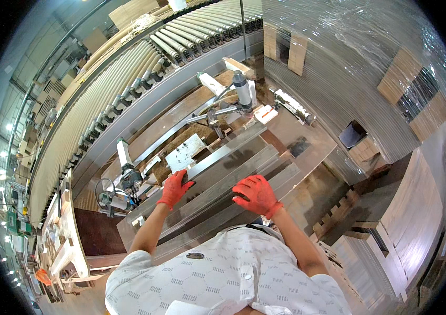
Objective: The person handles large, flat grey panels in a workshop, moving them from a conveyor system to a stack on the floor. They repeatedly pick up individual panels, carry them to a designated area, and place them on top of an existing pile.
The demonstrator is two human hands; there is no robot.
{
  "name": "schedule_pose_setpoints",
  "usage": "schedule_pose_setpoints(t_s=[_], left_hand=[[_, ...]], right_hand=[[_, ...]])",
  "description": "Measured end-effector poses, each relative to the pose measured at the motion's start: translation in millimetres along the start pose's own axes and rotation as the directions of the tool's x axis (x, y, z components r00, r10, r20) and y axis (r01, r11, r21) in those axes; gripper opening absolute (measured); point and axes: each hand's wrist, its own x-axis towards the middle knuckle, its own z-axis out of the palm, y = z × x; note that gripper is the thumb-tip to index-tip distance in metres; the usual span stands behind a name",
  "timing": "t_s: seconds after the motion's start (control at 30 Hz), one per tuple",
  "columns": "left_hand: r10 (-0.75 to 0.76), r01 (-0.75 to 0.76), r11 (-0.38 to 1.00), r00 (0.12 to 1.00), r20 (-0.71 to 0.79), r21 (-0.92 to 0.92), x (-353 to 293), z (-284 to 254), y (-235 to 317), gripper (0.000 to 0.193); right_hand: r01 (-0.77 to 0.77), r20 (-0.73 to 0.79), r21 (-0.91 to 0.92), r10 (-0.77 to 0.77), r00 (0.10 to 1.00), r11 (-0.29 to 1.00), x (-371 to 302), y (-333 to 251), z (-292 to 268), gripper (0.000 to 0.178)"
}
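Observation:
Both of my hands wear red gloves. My left hand [174, 190] is at the left part of the long grey boards, near the end of a pale metal bar [217, 157]. Its fingers point forward, with the thumb apart from them. To the right, my right hand [257, 196] is over the grey boards [228, 181], its fingers bent and the thumb spread to the left. Nothing shows inside either hand. Whether the right palm touches a board is hidden. The boards lie side by side across the machine in front of me.
Beyond the boards are a white metal plate [186, 153] and a grey cylinder [242, 89] on a clamp arm. A roller conveyor [112, 97] curves behind. At right stands a tall film-wrapped stack of panels [328, 100]; more panels [417, 210] lie nearer. A wooden workbench [70, 231] is at left.

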Motion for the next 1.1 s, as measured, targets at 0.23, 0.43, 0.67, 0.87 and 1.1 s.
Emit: schedule_pose_setpoints(t_s=[0.23, 0.43, 0.67, 0.87, 1.1], left_hand=[[-0.08, 0.082, 0.977, 0.997, -0.018, 0.195, 24.4, 46.6, -31.6, 0.055], [-0.097, 0.121, 0.968, 0.989, -0.114, 0.219, 34.5, 71.1, -53.2, 0.058], [-0.071, 0.074, 0.997, 0.992, -0.108, 0.025, 51.6, 81.1, -45.7, 0.057], [-0.209, 0.201, 0.963, 0.978, 0.025, 0.181, 53.3, 75.0, -38.9, 0.061], [-0.292, 0.258, 0.934, 0.95, 0.111, 0.247, 79.1, 69.5, -9.1, 0.067]], right_hand=[[-0.073, 0.033, 0.055, 0.072, 0.997, 0.996, -23.1, 0.8, 20.4, 0.029], [-0.111, 0.125, 0.099, 0.098, 0.987, 0.989, -31.8, 1.2, 37.0, 0.031], [-0.078, 0.31, 0.084, 0.048, 0.95, 0.993, -35.4, 0.5, 49.8, 0.033], [0.006, 0.517, 0.05, -0.031, 0.855, 0.999, -33.8, -5.4, 55.7, 0.052], [0.086, 0.466, -0.074, -0.042, 0.884, 0.993, -47.1, -2.2, 52.1, 0.077]])
